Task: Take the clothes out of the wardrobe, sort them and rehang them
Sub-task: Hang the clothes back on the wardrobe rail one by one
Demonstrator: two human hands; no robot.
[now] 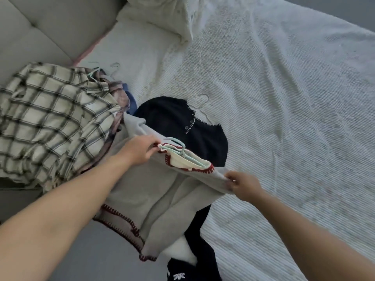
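Grey knit cardigan (142,191) with red stitching hangs at lower centre of the frame over the white bedspread (284,98). Left hand (140,149) pinches its collar by the mint hanger (178,151); right hand (241,185) pinches its shoulder. Behind lies a navy cardigan (182,126); a plaid shirt (50,118) sits at left.

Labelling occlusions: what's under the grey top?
Under the grey top: the black top, partly covered, and dark clothes at the bed's edge. The rest is hidden.
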